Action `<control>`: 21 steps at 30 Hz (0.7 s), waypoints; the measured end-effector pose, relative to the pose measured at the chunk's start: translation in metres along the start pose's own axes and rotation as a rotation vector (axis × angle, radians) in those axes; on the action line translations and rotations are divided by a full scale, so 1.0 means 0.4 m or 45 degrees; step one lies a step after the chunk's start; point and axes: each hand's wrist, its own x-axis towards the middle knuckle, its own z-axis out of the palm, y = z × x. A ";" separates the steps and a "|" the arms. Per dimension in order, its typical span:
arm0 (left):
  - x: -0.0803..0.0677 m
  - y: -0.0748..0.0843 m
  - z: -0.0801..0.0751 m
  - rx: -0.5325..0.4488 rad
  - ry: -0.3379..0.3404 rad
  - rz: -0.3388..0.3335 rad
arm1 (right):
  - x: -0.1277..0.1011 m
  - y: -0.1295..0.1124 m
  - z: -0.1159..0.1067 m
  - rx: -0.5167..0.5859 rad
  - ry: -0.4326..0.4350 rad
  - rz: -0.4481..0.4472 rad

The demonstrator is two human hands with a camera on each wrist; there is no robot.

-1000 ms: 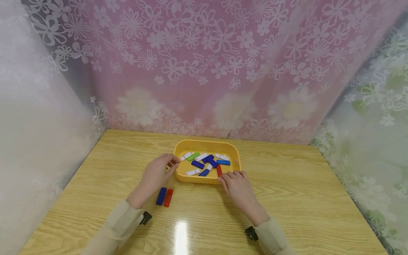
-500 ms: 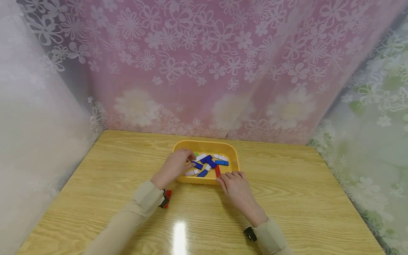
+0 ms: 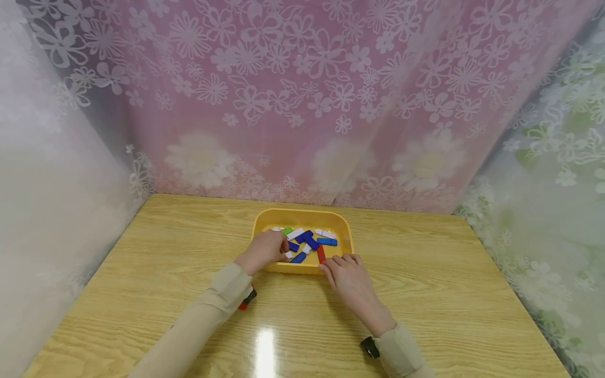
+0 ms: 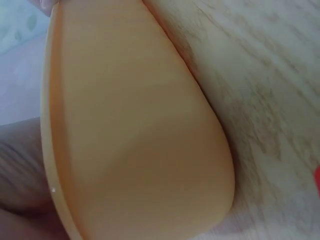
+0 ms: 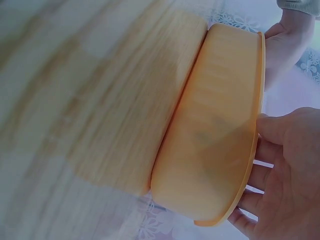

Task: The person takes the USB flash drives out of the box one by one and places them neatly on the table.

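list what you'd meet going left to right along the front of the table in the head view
left sleeve → red piece peeking out beside it → left hand reaching into the yellow tray → red piece in the tray → right hand with fingers on the tray's near rim → right sleeve

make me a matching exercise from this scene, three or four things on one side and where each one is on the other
Things:
1. person's left hand
2. person's right hand
3. yellow plastic tray
4. red plastic stick

Places:
a. on the wooden table, beside the left sleeve
b. reaching into the tray
c. middle of the table, holding coloured sticks
d. at the tray's near rim

Pairs: 1-b, 2-d, 3-c, 4-a
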 end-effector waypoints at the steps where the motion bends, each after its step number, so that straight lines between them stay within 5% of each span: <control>1: 0.001 -0.001 0.000 0.004 -0.010 -0.001 | 0.000 0.000 0.001 0.001 -0.003 0.002; 10: 0.007 -0.011 0.007 -0.015 -0.004 0.026 | 0.000 0.000 0.002 -0.006 -0.017 0.011; 21: 0.005 -0.005 0.004 -0.140 0.195 0.132 | -0.001 -0.002 -0.002 0.005 -0.006 0.010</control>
